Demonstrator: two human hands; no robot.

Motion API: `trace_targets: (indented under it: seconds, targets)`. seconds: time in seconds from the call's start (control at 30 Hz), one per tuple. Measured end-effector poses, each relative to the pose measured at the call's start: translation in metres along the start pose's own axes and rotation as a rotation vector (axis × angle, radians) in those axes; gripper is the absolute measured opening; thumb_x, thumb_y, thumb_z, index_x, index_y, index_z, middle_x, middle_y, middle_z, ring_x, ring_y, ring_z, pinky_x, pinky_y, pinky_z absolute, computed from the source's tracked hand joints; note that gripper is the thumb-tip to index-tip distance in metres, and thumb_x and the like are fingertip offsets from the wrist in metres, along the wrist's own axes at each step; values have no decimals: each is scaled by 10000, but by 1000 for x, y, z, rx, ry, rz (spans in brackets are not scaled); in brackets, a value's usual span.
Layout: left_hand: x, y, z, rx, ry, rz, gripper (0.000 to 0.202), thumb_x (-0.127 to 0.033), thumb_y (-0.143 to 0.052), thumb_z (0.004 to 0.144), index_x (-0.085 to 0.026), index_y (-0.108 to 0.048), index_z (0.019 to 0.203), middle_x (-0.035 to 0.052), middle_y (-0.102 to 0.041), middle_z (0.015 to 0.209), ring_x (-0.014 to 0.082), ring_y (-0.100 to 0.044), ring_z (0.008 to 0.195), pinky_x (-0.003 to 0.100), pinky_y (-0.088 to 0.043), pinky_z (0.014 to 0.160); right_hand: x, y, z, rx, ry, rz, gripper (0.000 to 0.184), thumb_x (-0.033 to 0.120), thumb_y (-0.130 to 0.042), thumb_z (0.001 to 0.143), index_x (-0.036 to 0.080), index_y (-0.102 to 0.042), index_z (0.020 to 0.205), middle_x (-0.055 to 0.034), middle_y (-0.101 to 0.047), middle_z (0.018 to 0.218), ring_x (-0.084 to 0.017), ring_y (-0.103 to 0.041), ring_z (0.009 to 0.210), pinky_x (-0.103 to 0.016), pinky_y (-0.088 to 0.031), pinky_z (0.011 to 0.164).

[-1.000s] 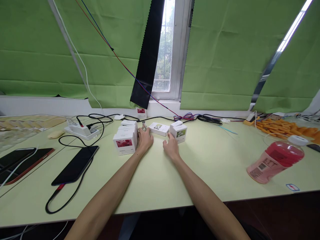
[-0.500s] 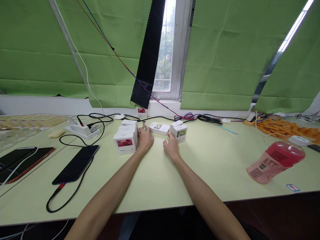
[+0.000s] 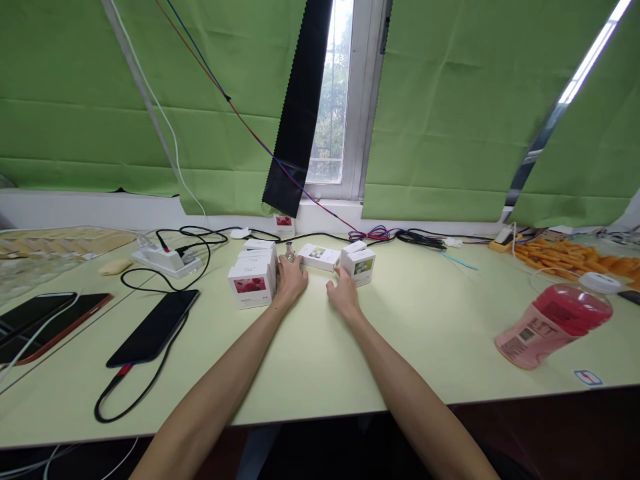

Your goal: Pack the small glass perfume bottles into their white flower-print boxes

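Observation:
My left hand [image 3: 292, 280] rests on the table with its fingers forward and thumb apart, right beside a row of white boxes [image 3: 251, 287] printed with a red picture. Just past its fingertips stands a small clear glass bottle [image 3: 289, 251]; whether the fingers touch it I cannot tell. My right hand [image 3: 344, 293] has thumb and fingers spread, its fingertips against or very near the left side of a white box [image 3: 364, 268] with a white-flower picture on green. Between and beyond both hands, a similar white box [image 3: 318, 256] lies flat.
A black phone [image 3: 154, 328] on a cable and a white power strip [image 3: 167, 260] are on the left. A pink drink bottle [image 3: 553, 323] lies tilted at right. Black cables [image 3: 420, 237] run along the wall; another red-picture box [image 3: 285, 224] stands at the back.

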State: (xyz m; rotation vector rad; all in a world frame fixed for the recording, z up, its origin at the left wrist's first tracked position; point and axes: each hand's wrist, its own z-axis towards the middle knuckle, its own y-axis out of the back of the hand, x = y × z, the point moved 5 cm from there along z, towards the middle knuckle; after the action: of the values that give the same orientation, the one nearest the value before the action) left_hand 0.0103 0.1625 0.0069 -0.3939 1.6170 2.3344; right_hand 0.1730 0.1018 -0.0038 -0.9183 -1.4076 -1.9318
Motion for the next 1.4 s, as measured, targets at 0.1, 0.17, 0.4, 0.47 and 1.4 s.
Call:
trace_targets:
  seconds: [0.1,0.17,0.4,0.47,1.4]
  targets:
    - [-1,0,-1,8,-4,8,434,-202,-476,911,-227,-597,1328,199,-430,1322,369,-516,1173,470,-482,917,-1,-1,1,2,3,-3,456,154,-543,897,120,-573,1351,-154,-684,1278,-281,-628,1230,-346,-463,1043]
    - [-1,-1,-1,14,-6,13,432,-198,-467,918,-229,-598,1328,201,-432,1313,368,-524,1156,466,-486,896,-1,-1,1,5,4,-4,452,152,-546,895,123,-574,1345,-155,-681,1281,-278,-627,1230,-344,-462,1041]
    - [-2,-3,-1,10,-11,30,402,-195,-472,922,-224,-600,1302,211,-444,1310,376,-539,1132,452,-495,843,1,1,-1,27,-7,8,448,157,-541,896,130,-560,1343,-153,-666,1301,-278,-620,1225,-354,-469,1028]
    - [-2,-3,-1,7,-14,35,391,-191,-474,921,-222,-597,1291,214,-453,1305,379,-544,1128,447,-497,829,1,2,-2,26,-9,6,449,159,-548,893,139,-561,1341,-148,-668,1297,-272,-623,1220,-348,-472,1024]
    - [0,-5,3,-19,-41,37,282,-336,-392,1017,-201,-575,1182,190,-478,1246,348,-581,1093,412,-505,795,0,-1,-1,20,18,2,445,158,-541,896,127,-558,1340,-165,-676,1273,-287,-630,1218,-373,-475,1034]
